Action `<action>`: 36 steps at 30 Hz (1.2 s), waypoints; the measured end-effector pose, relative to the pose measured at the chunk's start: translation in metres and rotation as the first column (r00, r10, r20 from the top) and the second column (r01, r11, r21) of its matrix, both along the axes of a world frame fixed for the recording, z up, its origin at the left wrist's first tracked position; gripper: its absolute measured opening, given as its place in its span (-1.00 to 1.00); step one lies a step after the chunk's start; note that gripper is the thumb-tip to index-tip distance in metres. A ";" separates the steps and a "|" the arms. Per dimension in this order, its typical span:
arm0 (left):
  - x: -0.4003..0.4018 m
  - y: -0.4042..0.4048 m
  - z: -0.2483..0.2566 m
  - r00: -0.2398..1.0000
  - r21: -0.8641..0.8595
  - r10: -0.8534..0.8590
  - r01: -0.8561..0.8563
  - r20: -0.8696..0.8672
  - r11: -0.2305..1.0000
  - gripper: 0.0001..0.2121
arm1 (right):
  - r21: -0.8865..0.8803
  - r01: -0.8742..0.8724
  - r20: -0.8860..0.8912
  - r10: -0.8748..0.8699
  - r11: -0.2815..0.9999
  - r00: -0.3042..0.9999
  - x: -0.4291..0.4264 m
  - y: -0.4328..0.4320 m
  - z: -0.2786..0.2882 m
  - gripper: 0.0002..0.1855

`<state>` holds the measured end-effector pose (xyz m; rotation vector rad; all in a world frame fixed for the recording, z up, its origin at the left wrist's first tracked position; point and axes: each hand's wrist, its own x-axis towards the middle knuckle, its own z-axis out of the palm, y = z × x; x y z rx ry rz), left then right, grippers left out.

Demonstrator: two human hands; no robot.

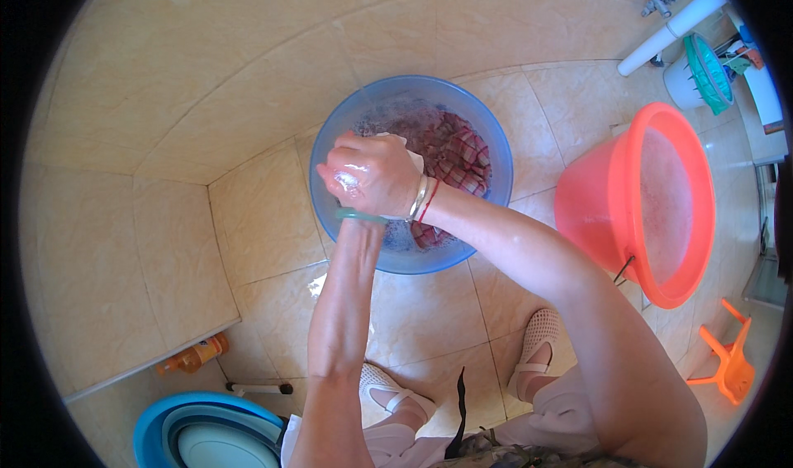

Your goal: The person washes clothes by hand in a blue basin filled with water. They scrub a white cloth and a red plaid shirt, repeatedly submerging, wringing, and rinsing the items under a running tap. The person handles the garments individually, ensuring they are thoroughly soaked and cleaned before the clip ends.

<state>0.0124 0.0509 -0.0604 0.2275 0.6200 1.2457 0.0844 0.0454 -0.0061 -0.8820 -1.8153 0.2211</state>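
My right hand [390, 167] and my left hand [344, 186] are pressed together above a translucent blue plastic basin [492, 127]. Between and behind them, parts of a white cloth [416, 158] stick out, and both fists are closed around it. My right hand covers much of the left one and most of the cloth. The skin on the knuckles is wet and shiny. Below, a red plaid cloth [461, 152] lies soaked in sudsy water [396, 118]. A green bangle circles my left wrist; a silver bracelet and a red string are on the right.
A coral-red bucket [588, 201] holding foamy water stands to the right, near an orange plastic stool [734, 369]. A lined waste bin [684, 84] and a white pipe [672, 31] are beyond. Blue tubs [155, 431] and an orange bottle [197, 353] sit lower left. Tiled wall borders the basin.
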 end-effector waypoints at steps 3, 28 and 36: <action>0.000 -0.001 -0.016 0.996 -0.031 0.066 -0.068 -0.052 0.997 -0.79 | -0.071 -0.005 0.000 0.005 0.997 1.000 0.006 -0.001 -0.002 -0.81; -0.024 0.009 -0.085 -0.311 0.012 0.129 0.352 -0.942 0.936 -0.44 | -0.280 0.475 0.785 -0.086 0.834 0.613 0.072 0.026 -0.123 -0.51; -0.015 0.042 -0.093 -0.685 -0.391 -0.038 0.368 -0.728 0.843 -0.75 | -0.354 0.571 0.814 -0.057 0.741 0.579 0.065 0.051 -0.142 -0.55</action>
